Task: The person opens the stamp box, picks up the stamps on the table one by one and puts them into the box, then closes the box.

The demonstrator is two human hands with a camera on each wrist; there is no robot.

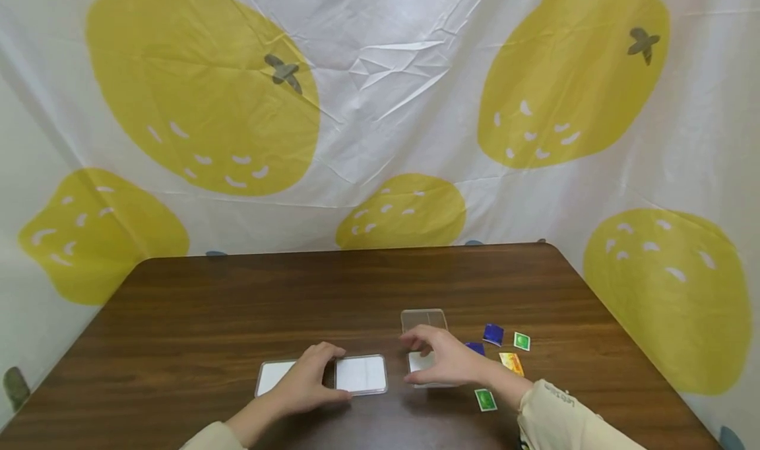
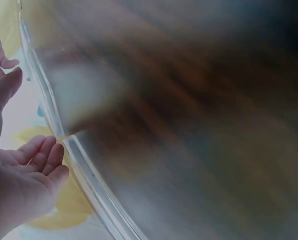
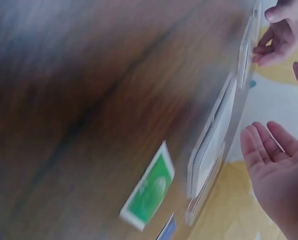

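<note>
Two flat clear plastic cases with white inside lie side by side in the head view: a left case [image 1: 274, 374], partly covered by my left hand [image 1: 305, 377], and a middle case [image 1: 361, 374]. Thumb and forefinger of that hand are spread, their tips near the middle case's left edge. My right hand [image 1: 446, 357] is over a third case [image 1: 420, 363], whose clear lid [image 1: 423, 321] is folded back behind it. Its thumb and fingers are parted with nothing between them. In the right wrist view the right hand [image 3: 281, 170] has loosely bent fingers beside the cases' edge.
Right of the third case lie small square pieces: two blue ones [image 1: 493, 334], an orange one [image 1: 511, 363], and two green ones with white borders [image 1: 485, 400]. They rest on a brown wooden table [image 1: 237, 305]. A white curtain with yellow fruit prints [image 1: 392, 127] hangs behind.
</note>
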